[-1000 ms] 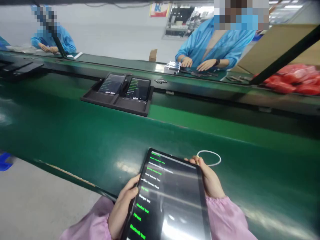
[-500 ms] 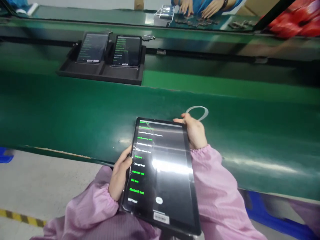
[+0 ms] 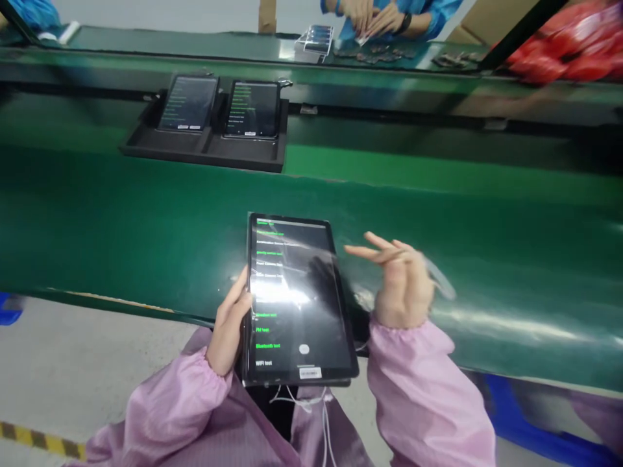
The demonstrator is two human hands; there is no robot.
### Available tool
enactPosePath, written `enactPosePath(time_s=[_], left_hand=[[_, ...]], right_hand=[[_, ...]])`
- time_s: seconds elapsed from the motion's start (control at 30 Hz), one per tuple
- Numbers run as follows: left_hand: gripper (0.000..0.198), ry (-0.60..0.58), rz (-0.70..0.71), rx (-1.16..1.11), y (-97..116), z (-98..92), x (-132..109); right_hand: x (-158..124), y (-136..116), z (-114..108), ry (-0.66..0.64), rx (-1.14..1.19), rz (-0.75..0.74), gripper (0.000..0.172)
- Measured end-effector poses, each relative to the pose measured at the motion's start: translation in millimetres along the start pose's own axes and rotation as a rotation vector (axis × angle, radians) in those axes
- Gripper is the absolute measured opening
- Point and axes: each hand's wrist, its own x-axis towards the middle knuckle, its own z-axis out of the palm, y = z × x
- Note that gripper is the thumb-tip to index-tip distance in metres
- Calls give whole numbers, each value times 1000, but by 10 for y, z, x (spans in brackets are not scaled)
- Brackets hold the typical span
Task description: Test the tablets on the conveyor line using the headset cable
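tablet (image 3: 302, 305) is gripped by the left hand (image 3: 230, 327), the right hand (image 3: 403, 285) apart, perhaps holding a blurred white loop (image 3: 442, 280).

one head-worn view, forward and down across a green bench (image 3: 146, 207)

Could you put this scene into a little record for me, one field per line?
Left hand: holds tablet by its left edge
Right hand: off the tablet, to its right, fingers extended
Pale band: blurred, beside the right hand; grip unclear
Black tray: two lit tablets, side by side
Co-worker's hands: close together over the far bench
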Motion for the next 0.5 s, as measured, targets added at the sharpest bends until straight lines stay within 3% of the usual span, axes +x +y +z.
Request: enactPosePath(time_s=[0.1, 0.27, 0.33, 0.43, 0.5], left_hand=[[51, -30, -22, -28, 26, -20, 36], [56, -35, -50, -76, 5, -25, 31], [56, -34, -60, -76, -1, -21, 25], [55, -29, -65, -89, 14, -8, 22], [53, -27, -67, -120, 32, 11, 24]], right_hand=[[-68, -85, 47, -287, -235, -174, 19], [-61, -2, 149, -375, -203, -43, 26], [-24, 10, 176, -339, -99, 108, 29], [107, 67, 246, -181, 109, 346, 32], [221, 168, 325, -147, 208, 438, 37]])
